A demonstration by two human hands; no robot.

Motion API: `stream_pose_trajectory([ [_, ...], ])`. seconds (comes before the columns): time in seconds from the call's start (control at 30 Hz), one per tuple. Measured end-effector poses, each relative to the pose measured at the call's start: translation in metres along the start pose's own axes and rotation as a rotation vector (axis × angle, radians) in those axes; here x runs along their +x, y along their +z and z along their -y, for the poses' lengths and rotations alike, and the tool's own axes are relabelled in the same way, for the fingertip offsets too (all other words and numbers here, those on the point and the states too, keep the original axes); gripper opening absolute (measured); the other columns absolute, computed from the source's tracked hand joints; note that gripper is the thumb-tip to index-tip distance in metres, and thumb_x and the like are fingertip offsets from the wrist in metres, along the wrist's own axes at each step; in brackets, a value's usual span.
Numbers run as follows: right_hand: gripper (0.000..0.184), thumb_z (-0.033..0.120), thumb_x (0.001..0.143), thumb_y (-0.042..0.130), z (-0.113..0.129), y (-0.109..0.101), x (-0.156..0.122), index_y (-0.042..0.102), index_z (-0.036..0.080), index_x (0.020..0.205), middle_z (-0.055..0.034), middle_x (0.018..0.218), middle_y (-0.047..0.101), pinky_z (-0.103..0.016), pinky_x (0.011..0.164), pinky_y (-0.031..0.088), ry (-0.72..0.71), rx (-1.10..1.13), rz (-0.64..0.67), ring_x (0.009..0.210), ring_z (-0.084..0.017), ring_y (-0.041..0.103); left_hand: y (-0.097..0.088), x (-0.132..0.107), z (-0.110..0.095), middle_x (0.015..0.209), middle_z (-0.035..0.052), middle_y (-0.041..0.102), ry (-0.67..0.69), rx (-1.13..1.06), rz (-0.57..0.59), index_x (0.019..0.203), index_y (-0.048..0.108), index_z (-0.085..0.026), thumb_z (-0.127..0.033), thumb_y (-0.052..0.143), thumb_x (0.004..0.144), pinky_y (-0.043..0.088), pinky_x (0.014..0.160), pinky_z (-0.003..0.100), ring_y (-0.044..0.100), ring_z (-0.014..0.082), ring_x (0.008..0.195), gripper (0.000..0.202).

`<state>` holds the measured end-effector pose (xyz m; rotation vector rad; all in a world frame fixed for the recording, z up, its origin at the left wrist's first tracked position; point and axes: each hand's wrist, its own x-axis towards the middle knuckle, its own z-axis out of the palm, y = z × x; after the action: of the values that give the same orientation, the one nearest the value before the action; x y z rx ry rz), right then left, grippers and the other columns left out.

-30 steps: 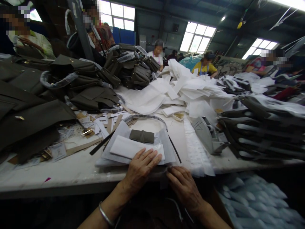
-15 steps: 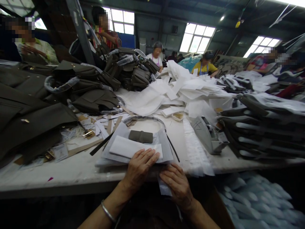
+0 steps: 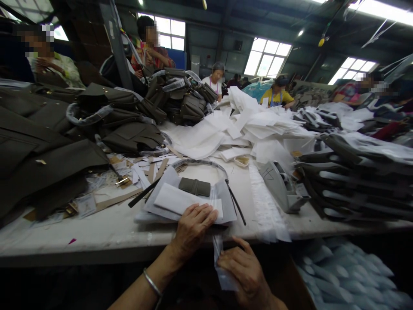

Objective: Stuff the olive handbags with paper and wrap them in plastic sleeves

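A handbag wrapped in white tissue paper (image 3: 161, 215) lies at the table's front edge, its plastic-covered handle (image 3: 206, 162) arching behind. Dark strap ends poke out at both sides. On top rest a folded white sheet (image 3: 180, 202) and a small dark grey-green flap piece (image 3: 195, 187). My left hand (image 3: 195, 226) lies flat over the front of the folded sheet, fingers stretched out. Below the edge, my right hand (image 3: 243, 269) has its fingers closed on a translucent plastic strip (image 3: 219, 258) running down from the bundle. The strip's upper end is hard to make out.
A grey tape dispenser (image 3: 280, 187) stands right of the bundle, beside stacked dark bags (image 3: 348, 181). White paper (image 3: 258, 116) is heaped behind. More dark bags (image 3: 135, 137) and scraps (image 3: 129, 176) lie left. Pale wrapped rolls (image 3: 348, 271) fill the lower right. Several co-workers sit beyond.
My right hand has moved down, away from the bundle's front edge, drawing the plastic strip out longer. My left hand stays on the folded sheet. The view has shifted slightly.
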<state>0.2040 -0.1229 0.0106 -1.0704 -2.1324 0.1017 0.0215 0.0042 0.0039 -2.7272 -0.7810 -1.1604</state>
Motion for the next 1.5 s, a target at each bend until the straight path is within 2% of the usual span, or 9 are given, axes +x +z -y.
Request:
stream_pose_trajectory([
  [0.37,0.042,-0.002,0.087,0.044,-0.023,-0.026,0.078,0.065,0.021,0.114,-0.0027,0.105,0.075,-0.045,0.113,0.033,-0.054,-0.172,-0.045,0.103,-0.018,0.067,-0.011,0.000,-0.010,0.111,0.0064,0.069,-0.098,-0.166,0.001,0.121,0.058,-0.018,-0.011,0.047,0.091,0.042,0.107,0.041,0.062,0.0203,0.109,0.032],
  [0.47,0.041,-0.002,0.082,0.048,-0.034,-0.021,0.086,0.068,0.023,0.109,-0.0004,0.091,0.075,-0.047,0.109,0.039,0.054,-0.105,0.019,0.086,-0.017,0.069,-0.016,0.003,-0.012,0.116,0.0074,0.067,-0.178,-0.247,0.089,0.118,0.058,-0.019,-0.021,0.061,0.085,0.043,0.107,0.045,0.061,0.0237,0.111,0.033],
  [0.67,0.023,0.022,0.089,0.065,-0.037,-0.052,0.111,0.071,0.028,0.110,-0.0008,0.095,0.077,-0.041,0.094,0.056,0.441,0.299,0.190,0.086,-0.020,0.073,-0.005,0.011,-0.016,0.094,0.0020,0.073,-0.267,-0.197,-0.109,0.099,0.062,-0.023,-0.023,0.054,0.096,0.049,0.095,0.041,0.068,0.0195,0.089,0.009],
  [0.77,0.034,0.038,0.097,0.056,-0.026,-0.074,0.144,0.061,0.026,0.129,-0.0055,0.112,0.074,-0.039,0.091,0.058,0.586,0.477,-0.029,0.106,-0.023,0.070,-0.005,0.011,-0.016,0.094,0.0005,0.074,-0.247,-0.238,-0.124,0.097,0.063,-0.023,-0.019,0.052,0.096,0.046,0.097,0.038,0.068,0.0182,0.093,0.011],
  [0.87,0.038,0.038,0.101,0.047,-0.021,-0.066,0.168,0.054,0.027,0.137,-0.0065,0.125,0.068,-0.045,0.104,0.050,0.537,0.376,-0.254,0.120,-0.024,0.062,-0.006,0.010,-0.015,0.096,-0.0003,0.074,-0.241,-0.262,-0.142,0.097,0.064,-0.023,-0.018,0.055,0.095,0.044,0.099,0.037,0.068,0.0173,0.096,0.011],
  [1.03,0.036,0.036,0.100,0.047,-0.058,0.007,0.143,0.059,0.022,0.131,-0.0094,0.130,0.065,-0.055,0.117,0.032,0.371,0.151,-0.228,0.126,-0.026,0.056,-0.005,0.008,-0.016,0.098,-0.0005,0.075,-0.232,-0.279,-0.124,0.100,0.064,-0.022,-0.009,0.048,0.092,0.041,0.103,0.036,0.068,0.0163,0.100,0.022],
  [1.13,0.035,0.037,0.102,0.042,-0.081,0.033,0.120,0.063,0.021,0.124,-0.0101,0.126,0.066,-0.048,0.109,0.043,0.555,0.236,-0.225,0.120,-0.024,0.060,-0.004,0.009,-0.015,0.098,-0.0008,0.075,-0.231,-0.273,-0.124,0.098,0.064,-0.021,-0.009,0.048,0.090,0.040,0.103,0.037,0.068,0.0168,0.099,0.021],
  [1.37,0.026,0.035,0.096,0.051,-0.075,0.011,0.106,0.067,0.019,0.110,-0.0068,0.095,0.073,-0.034,0.074,0.058,0.722,0.583,-0.401,0.081,-0.018,0.070,-0.003,0.009,-0.013,0.098,0.0020,0.074,-0.240,-0.284,-0.135,0.098,0.062,-0.021,-0.010,0.051,0.088,0.044,0.100,0.038,0.068,0.0178,0.099,0.019],
  [1.5,0.041,0.013,0.081,0.056,-0.059,-0.017,0.095,0.063,0.022,0.121,-0.0076,0.109,0.074,-0.039,0.092,0.057,0.618,0.682,0.014,0.101,-0.021,0.071,-0.003,0.010,-0.014,0.095,0.0029,0.073,-0.243,-0.258,-0.122,0.096,0.062,-0.021,-0.012,0.049,0.091,0.047,0.098,0.038,0.069,0.0171,0.094,0.016],
])
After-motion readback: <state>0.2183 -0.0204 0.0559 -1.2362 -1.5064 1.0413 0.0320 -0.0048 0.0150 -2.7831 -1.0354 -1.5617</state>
